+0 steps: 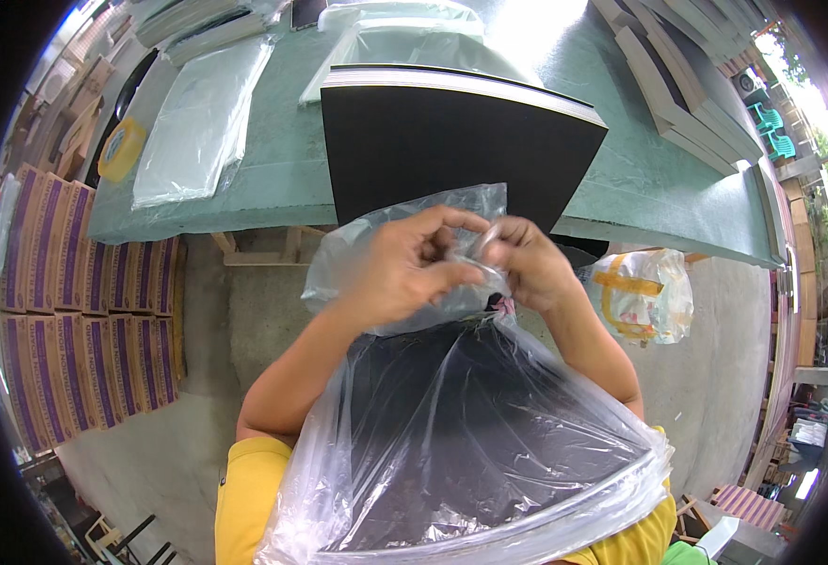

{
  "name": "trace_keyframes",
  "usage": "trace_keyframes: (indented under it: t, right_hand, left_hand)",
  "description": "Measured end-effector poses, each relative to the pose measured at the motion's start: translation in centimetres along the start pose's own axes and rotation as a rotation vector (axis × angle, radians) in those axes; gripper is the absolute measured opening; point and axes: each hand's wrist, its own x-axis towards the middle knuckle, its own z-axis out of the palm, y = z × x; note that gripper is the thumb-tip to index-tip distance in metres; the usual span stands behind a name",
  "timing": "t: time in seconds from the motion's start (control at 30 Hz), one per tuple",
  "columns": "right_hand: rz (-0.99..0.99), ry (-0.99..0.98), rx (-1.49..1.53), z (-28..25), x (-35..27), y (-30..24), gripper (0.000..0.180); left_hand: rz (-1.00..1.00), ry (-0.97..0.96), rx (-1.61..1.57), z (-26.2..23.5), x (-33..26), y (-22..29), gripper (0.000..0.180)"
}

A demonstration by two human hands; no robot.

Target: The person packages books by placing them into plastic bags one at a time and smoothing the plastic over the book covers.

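A clear plastic bag (338, 268) hangs bunched between my hands in front of my body. The fingers of my left hand (409, 264) are curled at its gathered edge, with thumb and forefinger against the film. My right hand (531, 259) pinches the same edge, and the two hands' fingertips nearly meet. Just beyond them, a thick stack of black boards (451, 141) with pale edges stands at the table's near side. A large clear plastic sheet or bag (489, 443) drapes over my front, with something dark beneath it.
On the green table (291, 151) lie flat clear plastic bags (202, 118) and a yellow tape roll (122, 149) at left. More boards (677, 104) are at right. Stacked cartons (84, 301) stand on the floor at left. A taped plastic bundle (640, 297) is at right.
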Motion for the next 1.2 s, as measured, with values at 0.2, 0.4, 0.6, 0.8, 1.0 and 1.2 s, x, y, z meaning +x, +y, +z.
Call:
trace_keyframes:
  t: [0.2, 0.4, 0.6, 0.8, 1.0, 1.2]
  right_hand:
    - [-0.256, 0.117, 0.661, -6.5, -3.2, -2.4, 0.015]
    - [-0.031, 0.264, 0.102, -7.3, -5.3, -1.5, 0.024]
    - [0.181, 0.000, -0.016, 0.9, -1.2, -0.6, 0.019]
    - [0.060, -0.041, 0.141, 2.8, -0.2, -0.1, 0.024]
    - [-0.112, -0.156, 0.149, 0.0, -2.5, -2.1, 0.021]
    - [-0.372, -0.120, -0.515, 4.2, -1.5, -3.1, 0.013]
  left_hand:
    - [-0.514, 0.265, 0.048, -8.9, -9.7, -20.5, 0.014]
    - [-0.438, 1.279, 0.170, -18.4, -19.7, -24.6, 0.024]
    - [-0.037, 0.531, 0.034, -5.8, -4.6, -1.7, 0.008]
    - [0.035, 0.004, -0.102, -1.3, -1.8, 1.5, 0.021]
    - [-0.239, 0.682, 0.323, -10.7, -5.3, -7.2, 0.013]
    - [0.495, 0.284, 0.510, -1.0, -3.7, 4.2, 0.027]
